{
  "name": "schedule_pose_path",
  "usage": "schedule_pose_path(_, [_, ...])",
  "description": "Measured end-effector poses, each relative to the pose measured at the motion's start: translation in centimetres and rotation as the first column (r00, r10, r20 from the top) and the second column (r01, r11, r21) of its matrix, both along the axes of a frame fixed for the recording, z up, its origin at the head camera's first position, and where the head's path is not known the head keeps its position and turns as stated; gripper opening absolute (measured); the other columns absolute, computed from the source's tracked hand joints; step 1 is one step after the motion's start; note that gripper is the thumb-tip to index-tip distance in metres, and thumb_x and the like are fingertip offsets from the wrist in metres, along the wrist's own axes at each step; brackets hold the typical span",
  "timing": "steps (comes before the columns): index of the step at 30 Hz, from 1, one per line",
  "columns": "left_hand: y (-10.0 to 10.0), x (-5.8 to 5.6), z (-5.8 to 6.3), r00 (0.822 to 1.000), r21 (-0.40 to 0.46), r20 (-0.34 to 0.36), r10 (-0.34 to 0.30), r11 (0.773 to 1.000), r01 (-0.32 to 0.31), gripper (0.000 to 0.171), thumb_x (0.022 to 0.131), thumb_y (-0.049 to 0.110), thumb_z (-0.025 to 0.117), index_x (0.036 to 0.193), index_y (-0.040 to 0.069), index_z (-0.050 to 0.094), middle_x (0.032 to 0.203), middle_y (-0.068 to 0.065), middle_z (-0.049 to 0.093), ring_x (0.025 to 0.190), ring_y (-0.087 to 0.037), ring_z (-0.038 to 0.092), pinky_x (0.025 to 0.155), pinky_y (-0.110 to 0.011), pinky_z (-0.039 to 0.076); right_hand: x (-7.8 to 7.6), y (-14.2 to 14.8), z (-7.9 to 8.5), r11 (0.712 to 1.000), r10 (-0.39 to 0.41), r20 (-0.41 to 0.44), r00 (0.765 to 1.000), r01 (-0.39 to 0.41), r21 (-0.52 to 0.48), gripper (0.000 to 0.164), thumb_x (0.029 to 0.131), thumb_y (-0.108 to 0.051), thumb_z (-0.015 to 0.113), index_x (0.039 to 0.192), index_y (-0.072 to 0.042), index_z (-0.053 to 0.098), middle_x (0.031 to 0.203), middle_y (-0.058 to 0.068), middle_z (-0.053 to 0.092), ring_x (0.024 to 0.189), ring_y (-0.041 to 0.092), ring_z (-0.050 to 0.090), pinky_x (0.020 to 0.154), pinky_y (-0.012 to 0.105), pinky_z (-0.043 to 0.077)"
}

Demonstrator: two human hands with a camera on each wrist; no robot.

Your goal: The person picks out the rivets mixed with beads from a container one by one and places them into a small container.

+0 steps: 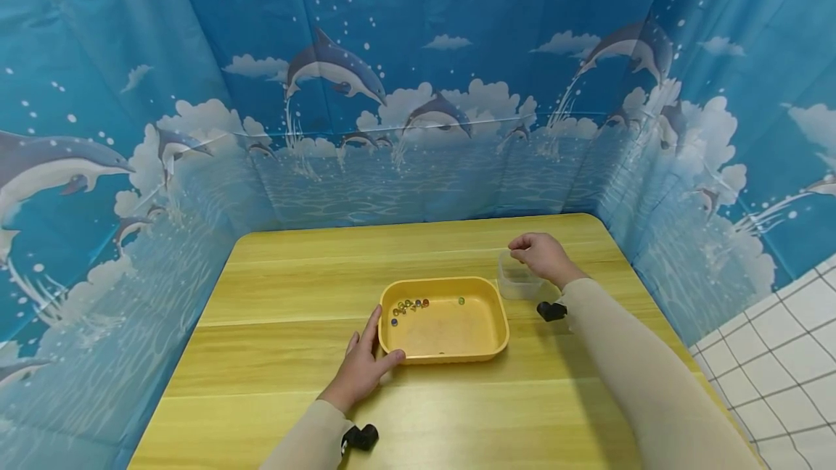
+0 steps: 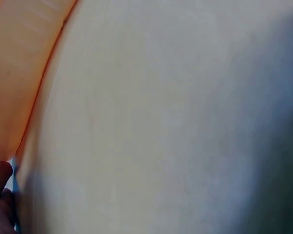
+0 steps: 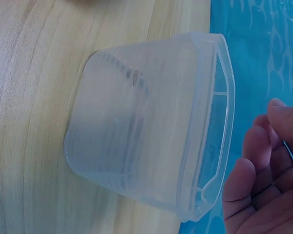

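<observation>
My left hand rests at the front left corner of a yellow plastic tray, with straight fingers along its left side and the thumb at its front rim. Several glass marbles lie grouped in the tray's back left part. A green marble sits apart toward the back right. Over the rim of a clear plastic tub hovers my right hand. Its thumb and fingers are bent close together; I cannot tell whether something small is between the tips. The tub stands upright behind the tray's right end.
Everything stands on a wood-grain table. A blue curtain printed with dolphins hangs behind the table and along both sides. White tiles show at the lower right. A black wrist camera is on the right sleeve.
</observation>
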State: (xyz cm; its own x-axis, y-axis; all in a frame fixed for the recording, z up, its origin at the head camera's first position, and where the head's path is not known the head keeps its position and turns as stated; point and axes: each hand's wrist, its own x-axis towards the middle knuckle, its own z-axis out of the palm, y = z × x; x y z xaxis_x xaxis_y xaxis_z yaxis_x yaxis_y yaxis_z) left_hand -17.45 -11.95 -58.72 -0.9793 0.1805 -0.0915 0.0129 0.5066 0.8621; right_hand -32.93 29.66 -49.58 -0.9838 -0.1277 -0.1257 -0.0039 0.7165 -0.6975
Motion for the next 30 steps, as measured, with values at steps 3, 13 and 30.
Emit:
schedule_pose_path(3, [0.1,0.0,0.2,1.000,0.008,0.001,0.001,1.000,-0.001,0.101,0.096,0.047,0.076,0.171,0.035,0.009,0.174,-0.003,0.027,0.161,-0.054,-0.003,0.125,-0.077,0.001,0.0,0.0,0.0,1.000,-0.003,0.004,1.000,0.003,0.001,0.034,0.108,-0.023,0.060,0.134,-0.004,0.069,0.136,0.020,0.068,0.109,0.033,0.066,0.092,0.046,0.058])
schedule_pose_path(13, [0.1,0.0,0.2,1.000,0.019,-0.006,-0.007,1.000,0.007,0.102,0.096,0.044,0.076,0.171,0.032,0.009,0.174,-0.005,0.028,0.162,-0.051,-0.003,0.128,-0.071,-0.002,0.1,-0.4,-0.1,1.000,-0.007,0.004,1.000,0.007,-0.001,0.035,0.108,-0.023,0.059,0.137,-0.005,0.067,0.140,0.020,0.066,0.116,0.035,0.066,0.095,0.048,0.058])
schedule_pose_path(30, [0.1,0.0,0.1,1.000,0.005,-0.003,-0.001,1.000,0.001,0.102,0.096,0.045,0.076,0.171,0.034,0.009,0.174,-0.006,0.028,0.161,-0.053,-0.003,0.127,-0.073,-0.001,0.7,-3.9,1.4,0.997,0.071,-0.030,0.997,-0.072,-0.032,0.038,0.108,-0.027,0.061,0.142,-0.010,0.066,0.143,0.016,0.064,0.127,0.037,0.060,0.104,0.052,0.056])
